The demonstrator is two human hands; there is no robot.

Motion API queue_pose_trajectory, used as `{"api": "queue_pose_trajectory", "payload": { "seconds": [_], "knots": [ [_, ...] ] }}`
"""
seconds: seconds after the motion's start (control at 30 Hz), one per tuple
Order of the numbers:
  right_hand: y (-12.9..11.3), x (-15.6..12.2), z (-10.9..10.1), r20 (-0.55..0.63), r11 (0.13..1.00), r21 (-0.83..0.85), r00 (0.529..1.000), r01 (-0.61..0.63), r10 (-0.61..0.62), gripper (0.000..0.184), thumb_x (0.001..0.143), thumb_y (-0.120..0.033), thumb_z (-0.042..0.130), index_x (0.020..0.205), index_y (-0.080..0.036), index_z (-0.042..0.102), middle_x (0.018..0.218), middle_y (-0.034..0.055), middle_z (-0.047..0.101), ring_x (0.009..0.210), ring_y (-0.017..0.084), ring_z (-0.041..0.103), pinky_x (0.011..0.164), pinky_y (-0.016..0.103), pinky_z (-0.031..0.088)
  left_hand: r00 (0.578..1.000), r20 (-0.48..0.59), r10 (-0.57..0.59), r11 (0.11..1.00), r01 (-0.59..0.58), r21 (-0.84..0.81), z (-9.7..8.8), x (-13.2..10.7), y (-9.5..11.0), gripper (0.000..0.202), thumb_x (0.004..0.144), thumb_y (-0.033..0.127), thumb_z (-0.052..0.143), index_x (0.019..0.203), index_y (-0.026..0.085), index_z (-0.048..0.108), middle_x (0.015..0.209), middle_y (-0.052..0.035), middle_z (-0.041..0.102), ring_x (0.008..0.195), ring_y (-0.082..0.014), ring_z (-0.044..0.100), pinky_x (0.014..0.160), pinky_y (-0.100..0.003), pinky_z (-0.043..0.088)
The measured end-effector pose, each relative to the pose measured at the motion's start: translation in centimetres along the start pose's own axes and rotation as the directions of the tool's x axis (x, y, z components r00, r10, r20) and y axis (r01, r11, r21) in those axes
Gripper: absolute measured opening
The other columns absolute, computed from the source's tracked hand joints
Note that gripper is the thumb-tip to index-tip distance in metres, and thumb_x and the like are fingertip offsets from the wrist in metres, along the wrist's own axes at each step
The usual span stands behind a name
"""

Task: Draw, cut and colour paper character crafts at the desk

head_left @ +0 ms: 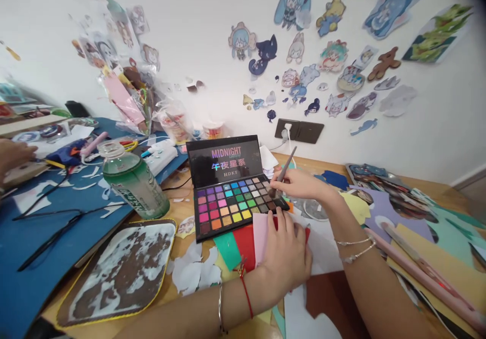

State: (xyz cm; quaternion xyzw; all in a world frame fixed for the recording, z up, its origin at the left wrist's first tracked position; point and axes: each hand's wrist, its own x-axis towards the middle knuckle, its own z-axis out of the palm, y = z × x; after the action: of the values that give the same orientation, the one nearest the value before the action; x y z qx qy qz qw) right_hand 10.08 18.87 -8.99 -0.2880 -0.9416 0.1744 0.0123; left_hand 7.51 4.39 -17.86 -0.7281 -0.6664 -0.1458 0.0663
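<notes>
My right hand (299,183) is closed around a dark-handled brush (285,167), its bristle end low at the right side of an open eyeshadow palette (224,222). The palette holds rows of coloured pans, and its black lid (201,169) stands up at the back. My left hand (286,248) lies over sheets of coloured paper, fingers bent forward and slightly apart, with fingertips at the palette's front edge. Beside its fingers show a pink paper (260,232), a red paper (244,245) and a green paper (228,250). My left thumb and palm underside are hidden.
A green-tinted bottle (132,182) stands left of the palette. A yellow-rimmed tray (172,238) with white smears lies in front. Paper scraps (195,270) and coloured sheets (398,222) cover the wooden desk. At far left, another person's hand (15,154) rests over a blue table (81,227).
</notes>
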Motion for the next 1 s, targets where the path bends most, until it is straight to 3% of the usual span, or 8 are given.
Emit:
{"api": "queue_pose_trajectory", "payload": {
  "seconds": [0.23, 0.47, 0.6, 0.77, 1.0],
  "knots": [
    [0.8, 0.7, 0.9, -0.049, 0.984, -0.116, 0.990, -0.136, 0.131, 0.029, 0.085, -0.035, 0.045, 0.077, -0.018, 0.067, 0.083, 0.0077, 0.069, 0.077, 0.022, 0.061, 0.064, 0.027, 0.039, 1.000, -0.014, 0.008, 1.000, -0.008, 0.005, 0.2, 0.1, -0.1, 0.043, 0.086, 0.036, 0.031, 0.109, 0.007, 0.052, 0.122, -0.0268, 0.045, 0.124, -0.0431, 0.030, 0.100, -0.058, 0.025],
    [0.3, 0.4, 0.9, -0.043, 0.988, -0.091, 0.992, -0.121, 0.117, 0.024, 0.083, -0.032, 0.047, 0.079, -0.018, 0.066, 0.078, 0.0083, 0.068, 0.073, 0.021, 0.060, 0.060, 0.026, 0.037, 0.999, -0.030, 0.017, 0.999, -0.016, 0.033, 0.1, 0.1, -0.1, 0.042, 0.087, 0.036, 0.030, 0.108, 0.008, 0.052, 0.120, -0.0260, 0.047, 0.123, -0.0426, 0.032, 0.100, -0.056, 0.025],
    [0.5, 0.5, 1.1, -0.012, 0.997, -0.051, 0.998, -0.062, 0.062, 0.020, 0.084, -0.031, 0.048, 0.081, -0.021, 0.065, 0.082, 0.0042, 0.070, 0.074, 0.018, 0.061, 0.062, 0.023, 0.038, 1.000, -0.025, 0.014, 0.999, -0.013, 0.040, 0.1, 0.1, 0.0, 0.043, 0.087, 0.037, 0.030, 0.108, 0.008, 0.053, 0.121, -0.0258, 0.046, 0.123, -0.0418, 0.032, 0.101, -0.057, 0.024],
    [1.0, 0.5, 1.1, -0.032, 0.997, -0.029, 0.997, -0.076, 0.075, 0.022, 0.084, -0.030, 0.047, 0.081, -0.018, 0.065, 0.082, 0.0074, 0.070, 0.074, 0.020, 0.062, 0.063, 0.025, 0.040, 1.000, -0.019, 0.015, 0.999, -0.015, 0.034, -0.1, 0.1, 0.1, 0.043, 0.086, 0.037, 0.031, 0.109, 0.008, 0.053, 0.122, -0.0247, 0.047, 0.124, -0.0417, 0.032, 0.101, -0.057, 0.025],
    [1.4, 0.3, 1.0, 0.012, 0.998, 0.068, 1.000, 0.002, -0.003, 0.023, 0.085, -0.032, 0.045, 0.081, -0.020, 0.065, 0.081, 0.0028, 0.070, 0.076, 0.018, 0.062, 0.067, 0.024, 0.042, 0.999, -0.027, 0.029, 0.999, -0.028, 0.032, -0.4, -0.1, 0.1, 0.041, 0.086, 0.036, 0.033, 0.107, 0.007, 0.053, 0.122, -0.0258, 0.047, 0.125, -0.0403, 0.032, 0.100, -0.056, 0.028]
  ]
}}
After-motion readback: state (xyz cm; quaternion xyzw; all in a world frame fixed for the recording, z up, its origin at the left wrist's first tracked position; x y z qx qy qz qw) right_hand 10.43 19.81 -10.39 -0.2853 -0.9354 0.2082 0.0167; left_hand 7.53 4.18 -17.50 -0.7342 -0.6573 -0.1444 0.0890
